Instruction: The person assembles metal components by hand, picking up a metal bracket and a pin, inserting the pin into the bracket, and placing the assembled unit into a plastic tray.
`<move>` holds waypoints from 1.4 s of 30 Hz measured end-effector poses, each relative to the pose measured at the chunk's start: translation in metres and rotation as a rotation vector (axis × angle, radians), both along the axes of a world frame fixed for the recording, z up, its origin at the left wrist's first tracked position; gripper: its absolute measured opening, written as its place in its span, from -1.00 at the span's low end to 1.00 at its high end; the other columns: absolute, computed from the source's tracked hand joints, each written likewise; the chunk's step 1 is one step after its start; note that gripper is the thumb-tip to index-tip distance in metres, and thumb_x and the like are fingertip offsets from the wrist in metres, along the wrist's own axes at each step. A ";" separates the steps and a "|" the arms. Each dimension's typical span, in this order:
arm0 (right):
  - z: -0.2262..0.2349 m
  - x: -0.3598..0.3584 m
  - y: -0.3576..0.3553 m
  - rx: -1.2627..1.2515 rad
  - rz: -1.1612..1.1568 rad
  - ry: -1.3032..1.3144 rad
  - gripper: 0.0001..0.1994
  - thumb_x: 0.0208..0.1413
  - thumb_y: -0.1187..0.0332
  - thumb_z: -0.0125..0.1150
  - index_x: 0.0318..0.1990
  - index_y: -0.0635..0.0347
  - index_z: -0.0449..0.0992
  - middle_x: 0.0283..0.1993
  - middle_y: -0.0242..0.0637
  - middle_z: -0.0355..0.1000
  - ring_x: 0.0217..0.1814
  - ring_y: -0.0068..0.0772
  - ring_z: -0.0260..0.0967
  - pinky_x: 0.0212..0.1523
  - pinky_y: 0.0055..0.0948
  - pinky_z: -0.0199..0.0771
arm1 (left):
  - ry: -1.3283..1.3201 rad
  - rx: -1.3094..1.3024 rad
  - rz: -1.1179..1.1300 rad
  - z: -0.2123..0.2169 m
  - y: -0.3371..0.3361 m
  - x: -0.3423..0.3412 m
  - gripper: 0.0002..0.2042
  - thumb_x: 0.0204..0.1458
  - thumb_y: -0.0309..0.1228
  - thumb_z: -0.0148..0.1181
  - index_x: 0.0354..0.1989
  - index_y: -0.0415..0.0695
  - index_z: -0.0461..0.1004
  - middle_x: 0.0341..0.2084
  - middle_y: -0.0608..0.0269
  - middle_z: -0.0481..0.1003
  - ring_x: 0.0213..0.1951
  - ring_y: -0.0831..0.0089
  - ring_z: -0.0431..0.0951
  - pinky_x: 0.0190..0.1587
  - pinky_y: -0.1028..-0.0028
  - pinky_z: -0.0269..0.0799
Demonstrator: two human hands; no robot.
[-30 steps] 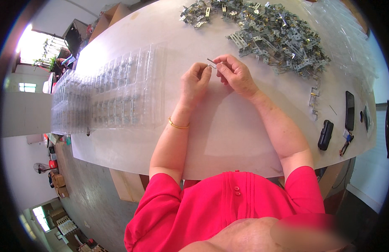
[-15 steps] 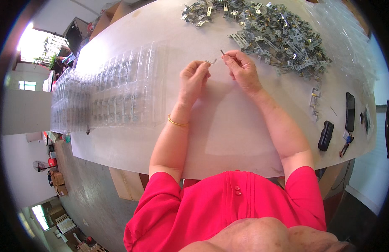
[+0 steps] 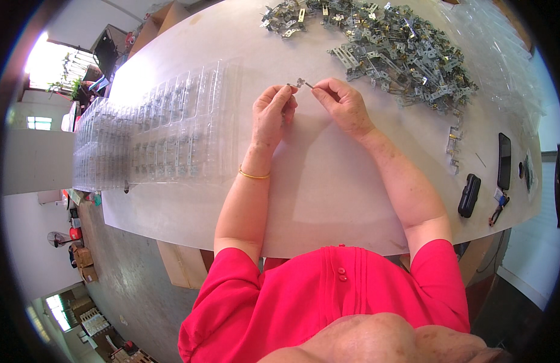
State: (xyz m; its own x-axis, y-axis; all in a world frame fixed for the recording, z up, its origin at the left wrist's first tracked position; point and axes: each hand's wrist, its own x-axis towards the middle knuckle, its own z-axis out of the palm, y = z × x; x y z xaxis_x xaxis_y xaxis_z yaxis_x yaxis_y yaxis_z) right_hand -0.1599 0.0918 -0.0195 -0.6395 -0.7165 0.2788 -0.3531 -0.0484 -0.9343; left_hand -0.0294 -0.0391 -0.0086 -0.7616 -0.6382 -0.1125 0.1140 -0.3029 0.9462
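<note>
Long white worktable in a workshop, daylight from a window at far left. Left hand and right hand are raised just above the table, fingertips pinching a small metal piece between them, one end each. Clear plastic trays lie left of the hands; a heap of metal clips lies beyond the right hand.

Risks, as judged: the piece is tiny and held only at the fingertips; a slip could drop it among the heap, where it is hard to find again. Sharp stamped edges may nick a finger.

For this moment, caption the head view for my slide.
Both hands, left hand and right hand, pinch a small metal clip above the white table.
</note>
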 end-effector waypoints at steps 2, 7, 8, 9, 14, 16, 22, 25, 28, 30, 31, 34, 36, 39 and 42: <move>-0.001 -0.001 0.000 0.006 0.007 -0.004 -0.89 0.17 0.36 0.28 -0.23 0.18 0.57 -0.42 -0.36 0.46 -0.42 -0.59 0.32 -0.35 -0.52 0.38 | -0.010 -0.011 -0.005 0.001 0.001 0.000 -0.79 0.25 -0.31 0.11 -0.23 -0.22 0.54 -0.54 0.34 0.48 -0.63 0.64 0.31 -0.56 0.62 0.16; 0.003 0.000 0.001 0.024 0.003 0.008 -0.88 0.16 0.36 0.29 -0.24 0.20 0.57 -0.41 -0.35 0.47 -0.42 -0.58 0.33 -0.35 -0.50 0.38 | -0.022 -0.040 -0.021 0.002 0.003 0.001 -0.81 0.26 -0.33 0.11 -0.23 -0.20 0.55 -0.53 0.36 0.47 -0.62 0.65 0.30 -0.56 0.63 0.16; 0.004 0.001 0.001 0.024 0.008 0.003 -0.88 0.16 0.36 0.29 -0.24 0.20 0.57 -0.41 -0.35 0.48 -0.43 -0.58 0.33 -0.36 -0.50 0.39 | -0.022 -0.040 -0.020 0.002 0.003 0.001 -0.81 0.26 -0.33 0.11 -0.23 -0.20 0.55 -0.53 0.36 0.47 -0.62 0.65 0.30 -0.56 0.63 0.16; 0.004 0.001 0.001 0.024 0.008 0.003 -0.88 0.16 0.36 0.29 -0.24 0.20 0.57 -0.41 -0.35 0.48 -0.43 -0.58 0.33 -0.36 -0.50 0.39 | -0.014 -0.055 -0.017 0.001 0.003 0.001 -0.81 0.25 -0.33 0.12 -0.23 -0.20 0.55 -0.53 0.37 0.47 -0.61 0.67 0.30 -0.55 0.64 0.16; 0.001 0.000 0.001 -0.007 -0.006 0.060 -0.90 0.18 0.39 0.26 -0.23 0.21 0.56 -0.39 -0.36 0.49 -0.42 -0.60 0.35 -0.39 -0.52 0.39 | -0.060 -0.260 0.000 0.003 0.010 -0.001 -0.83 0.23 -0.34 0.16 -0.24 -0.20 0.56 -0.54 0.41 0.46 -0.58 0.72 0.30 -0.53 0.68 0.18; 0.009 0.002 0.003 0.045 0.021 -0.081 -0.89 0.20 0.40 0.24 -0.19 0.22 0.55 -0.38 -0.36 0.50 -0.42 -0.62 0.38 -0.39 -0.54 0.42 | -0.108 -0.344 -0.016 0.006 0.014 -0.002 -0.83 0.22 -0.35 0.18 -0.24 -0.20 0.56 -0.55 0.44 0.46 -0.55 0.75 0.31 -0.52 0.70 0.19; 0.008 -0.004 0.003 0.051 0.149 -0.387 -0.84 0.25 0.49 0.12 -0.05 0.26 0.49 -0.31 -0.35 0.52 -0.37 -0.61 0.47 -0.31 -0.56 0.56 | -0.119 -0.367 -0.015 -0.001 0.008 0.000 -0.83 0.23 -0.34 0.16 -0.22 -0.20 0.56 -0.54 0.43 0.46 -0.53 0.75 0.32 -0.52 0.70 0.19; 0.003 -0.008 0.002 0.031 0.210 -0.405 -0.82 0.27 0.52 0.05 -0.03 0.28 0.49 -0.24 -0.32 0.52 -0.33 -0.57 0.50 -0.25 -0.55 0.58 | -0.119 -0.411 -0.035 -0.001 0.008 -0.001 -0.82 0.22 -0.34 0.17 -0.22 -0.22 0.57 -0.53 0.43 0.47 -0.50 0.73 0.36 -0.48 0.68 0.24; 0.011 -0.009 0.006 0.074 0.253 -0.418 -0.81 0.29 0.50 0.00 -0.03 0.28 0.49 -0.20 -0.31 0.52 -0.29 -0.55 0.52 -0.19 -0.54 0.58 | -0.151 -0.521 -0.092 0.001 0.009 0.000 -0.81 0.20 -0.34 0.19 -0.23 -0.23 0.57 -0.52 0.43 0.47 -0.46 0.70 0.39 -0.43 0.66 0.28; 0.013 -0.012 0.008 0.102 0.270 -0.433 -0.81 0.30 0.47 0.00 -0.03 0.28 0.50 -0.20 -0.31 0.51 -0.26 -0.53 0.53 -0.16 -0.52 0.58 | -0.162 -0.512 -0.092 0.003 0.011 0.000 -0.81 0.19 -0.34 0.20 -0.23 -0.24 0.57 -0.51 0.43 0.47 -0.45 0.69 0.40 -0.41 0.65 0.29; 0.012 -0.015 0.008 0.086 0.301 -0.504 -0.81 0.30 0.43 0.02 -0.05 0.28 0.51 -0.21 -0.33 0.52 -0.24 -0.55 0.52 -0.14 -0.52 0.56 | -0.172 -0.504 -0.094 0.004 0.011 0.000 -0.80 0.19 -0.33 0.20 -0.24 -0.24 0.57 -0.51 0.43 0.48 -0.43 0.68 0.40 -0.38 0.64 0.30; 0.011 -0.019 0.007 0.085 0.330 -0.589 -0.82 0.28 0.37 0.08 -0.10 0.27 0.52 -0.23 -0.37 0.52 -0.21 -0.58 0.48 -0.11 -0.54 0.52 | -0.192 -0.512 -0.173 0.004 0.009 0.002 -0.80 0.19 -0.33 0.19 -0.24 -0.24 0.57 -0.50 0.43 0.48 -0.41 0.69 0.40 -0.38 0.64 0.29; 0.009 -0.021 0.007 0.101 0.326 -0.604 -0.82 0.26 0.35 0.13 -0.12 0.26 0.53 -0.23 -0.38 0.52 -0.20 -0.60 0.45 -0.10 -0.57 0.50 | -0.204 -0.529 -0.223 0.007 0.011 0.003 -0.80 0.19 -0.32 0.19 -0.23 -0.24 0.57 -0.49 0.43 0.48 -0.41 0.69 0.41 -0.38 0.64 0.29; 0.004 -0.023 0.006 0.133 0.383 -0.540 -0.85 0.26 0.34 0.17 -0.16 0.22 0.55 -0.22 -0.39 0.52 -0.19 -0.63 0.41 -0.11 -0.62 0.45 | -0.190 -0.505 -0.284 0.008 0.015 0.002 -0.80 0.19 -0.32 0.18 -0.23 -0.23 0.57 -0.50 0.44 0.47 -0.44 0.71 0.39 -0.41 0.66 0.27; -0.001 -0.020 0.003 -0.099 0.313 -0.631 -0.88 0.26 0.36 0.19 -0.17 0.19 0.55 -0.22 -0.40 0.52 -0.16 -0.63 0.41 -0.07 -0.60 0.44 | -0.196 -0.376 -0.281 0.012 0.014 0.003 -0.81 0.20 -0.32 0.17 -0.25 -0.21 0.57 -0.53 0.44 0.46 -0.50 0.72 0.34 -0.47 0.68 0.21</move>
State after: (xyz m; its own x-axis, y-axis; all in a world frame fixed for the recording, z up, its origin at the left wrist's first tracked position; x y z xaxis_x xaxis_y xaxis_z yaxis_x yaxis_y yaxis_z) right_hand -0.1802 0.0946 -0.0207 -0.4684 -0.8835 -0.0038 0.2983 -0.1541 -0.9419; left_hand -0.0263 -0.0251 0.0038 -0.8973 -0.4355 -0.0724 -0.1138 0.0696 0.9911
